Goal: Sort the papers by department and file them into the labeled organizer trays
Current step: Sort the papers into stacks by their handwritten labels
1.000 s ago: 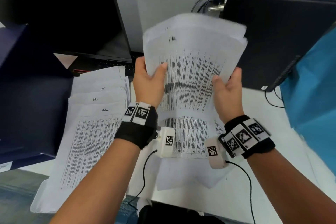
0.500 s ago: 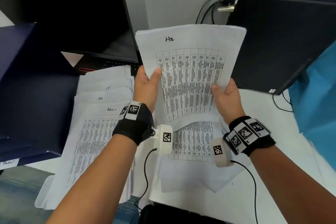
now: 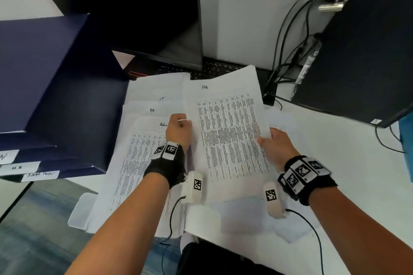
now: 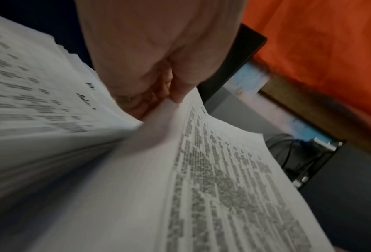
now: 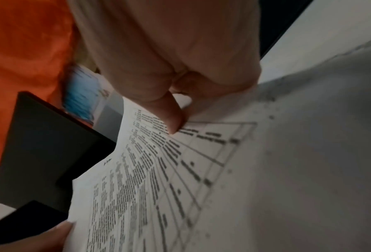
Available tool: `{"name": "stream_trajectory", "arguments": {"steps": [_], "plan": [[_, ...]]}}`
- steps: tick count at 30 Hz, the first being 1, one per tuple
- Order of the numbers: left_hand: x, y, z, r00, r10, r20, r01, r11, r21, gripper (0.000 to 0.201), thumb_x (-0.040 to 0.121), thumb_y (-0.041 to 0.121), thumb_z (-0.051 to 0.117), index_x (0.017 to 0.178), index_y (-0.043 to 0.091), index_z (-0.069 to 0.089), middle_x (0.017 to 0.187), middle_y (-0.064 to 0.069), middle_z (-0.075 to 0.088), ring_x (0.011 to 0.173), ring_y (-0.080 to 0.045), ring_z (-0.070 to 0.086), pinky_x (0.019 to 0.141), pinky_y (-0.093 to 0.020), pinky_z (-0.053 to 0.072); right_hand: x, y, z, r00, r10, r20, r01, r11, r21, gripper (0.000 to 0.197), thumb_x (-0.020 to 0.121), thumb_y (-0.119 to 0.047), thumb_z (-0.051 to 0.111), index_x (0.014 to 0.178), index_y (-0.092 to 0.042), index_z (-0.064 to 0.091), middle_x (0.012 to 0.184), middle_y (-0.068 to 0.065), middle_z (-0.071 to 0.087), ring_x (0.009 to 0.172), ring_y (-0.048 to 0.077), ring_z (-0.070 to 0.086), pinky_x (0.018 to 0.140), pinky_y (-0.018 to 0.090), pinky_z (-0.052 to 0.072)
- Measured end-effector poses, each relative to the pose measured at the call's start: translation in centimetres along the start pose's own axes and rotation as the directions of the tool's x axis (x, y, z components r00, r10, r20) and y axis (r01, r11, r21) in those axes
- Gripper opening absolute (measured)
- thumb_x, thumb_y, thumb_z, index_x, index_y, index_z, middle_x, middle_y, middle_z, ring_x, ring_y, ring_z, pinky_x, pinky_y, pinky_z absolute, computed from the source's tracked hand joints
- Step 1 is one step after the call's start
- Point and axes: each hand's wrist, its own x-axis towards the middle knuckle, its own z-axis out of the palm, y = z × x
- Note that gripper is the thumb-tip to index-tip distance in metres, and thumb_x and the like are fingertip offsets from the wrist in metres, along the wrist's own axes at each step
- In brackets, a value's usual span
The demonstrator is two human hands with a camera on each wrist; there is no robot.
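Note:
I hold a printed sheet marked "HR" [image 3: 228, 131] by both side edges, low over the desk. My left hand [image 3: 180, 128] pinches its left edge; the left wrist view shows thumb and fingers closed on that sheet [image 4: 212, 170]. My right hand [image 3: 271, 140] pinches the right edge, thumb on top of the sheet [image 5: 158, 170]. Left of it lies a fanned pile of papers [image 3: 143, 140] headed "IT", "HR" and "Admin". A dark blue stacked organizer [image 3: 55, 87] stands at the left, with white labels [image 3: 17, 167] on its tray fronts.
An open black laptop [image 3: 156, 18] stands behind the papers. A black computer case [image 3: 362, 51] with cables [image 3: 288, 51] sits at the back right. More loose sheets [image 3: 279, 223] lie on the white desk under and right of the held page.
The HR sheet has come down from upright in front of me to lying nearly flat and low over the desk. Both hands dropped with it, still holding its edges.

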Motion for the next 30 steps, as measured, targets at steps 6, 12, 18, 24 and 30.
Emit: {"name": "stream_trajectory", "arguments": {"steps": [6,12,18,24,30], "plan": [[0.2,-3.5,-1.4,0.999,-0.047,0.018,0.042,0.972,0.230,0.014,0.089,0.017,0.050,0.101,0.014,0.057,0.097,-0.007,0.065,0.087,-0.027,0.060,0.075,-0.026,0.043,0.7,1.7,0.8,0.995,0.085,-0.058,-0.093,0.982,-0.167,0.017,0.092,-0.010,0.053,0.107,-0.007,0.058,0.099,0.014,0.065,0.081,0.026,0.062,0.069,0.033,0.053],[0.6,-4.2,-2.4,0.970,-0.224,0.096,0.083,0.672,0.736,0.079,0.072,0.067,0.059,0.128,0.015,0.042,0.132,-0.012,0.042,0.125,-0.033,0.037,0.096,-0.051,0.040,0.9,2.7,0.9,0.990,0.126,-0.067,-0.140,0.951,-0.275,0.011,0.093,-0.008,0.051,0.104,-0.006,0.053,0.080,0.009,0.057,0.065,0.020,0.054,0.055,0.027,0.047],[0.0,-3.3,-2.0,0.964,-0.247,0.100,0.076,0.615,0.785,0.077,0.078,0.052,0.060,0.136,0.010,0.032,0.136,-0.013,0.036,0.128,-0.033,0.033,0.099,-0.051,0.037,1.4,3.1,0.6,0.990,0.136,-0.028,-0.138,0.943,-0.304,0.026,0.091,-0.012,0.053,0.115,-0.001,0.054,0.088,0.006,0.056,0.073,0.019,0.053,0.060,0.026,0.044],[0.9,-3.4,-4.0,0.954,-0.214,0.211,0.003,0.710,0.705,0.041,0.094,0.030,0.041,0.121,0.000,0.048,0.121,-0.018,0.055,0.107,-0.032,0.056,0.093,-0.041,0.048,1.0,3.0,0.1,0.989,0.149,-0.014,-0.148,0.956,-0.252,0.015,0.095,-0.011,0.051,0.108,-0.004,0.053,0.090,0.008,0.057,0.068,0.014,0.051,0.054,0.024,0.040],[-0.1,-4.1,-7.7,0.962,-0.140,0.234,0.009,0.874,0.485,0.026,0.096,0.017,0.040,0.107,-0.002,0.052,0.091,-0.012,0.059,0.071,-0.020,0.051,0.052,-0.024,0.035,2.0,3.6,0.3,0.989,0.148,-0.016,-0.147,0.952,-0.268,0.055,0.090,-0.031,0.058,0.135,-0.006,0.042,0.137,0.012,0.050,0.122,0.029,0.050,0.103,0.045,0.042]]}}
